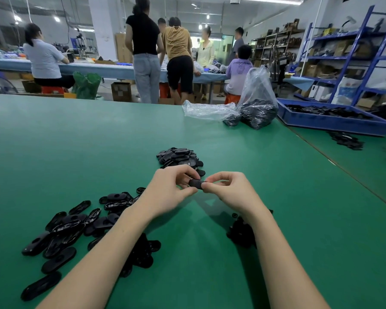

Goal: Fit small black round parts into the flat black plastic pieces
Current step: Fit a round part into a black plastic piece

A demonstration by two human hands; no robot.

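Frame centre: left hand (176,186) and right hand (224,188) pinch opposite ends of one flat black piece (196,183), long axis left-right between them.

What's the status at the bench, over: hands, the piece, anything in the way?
Left hand and right hand both pinching one flat black piece above the green table. Round part not discernible. Nothing in the way.

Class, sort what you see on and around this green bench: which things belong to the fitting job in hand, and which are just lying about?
Belongs to the job:
- flat black piece pinched by left hand and right hand
- loose flat pieces at left
- stacked pile ahead
- small black parts under the right forearm

Just lying about:
- plastic bags
- blue crate
- shelving
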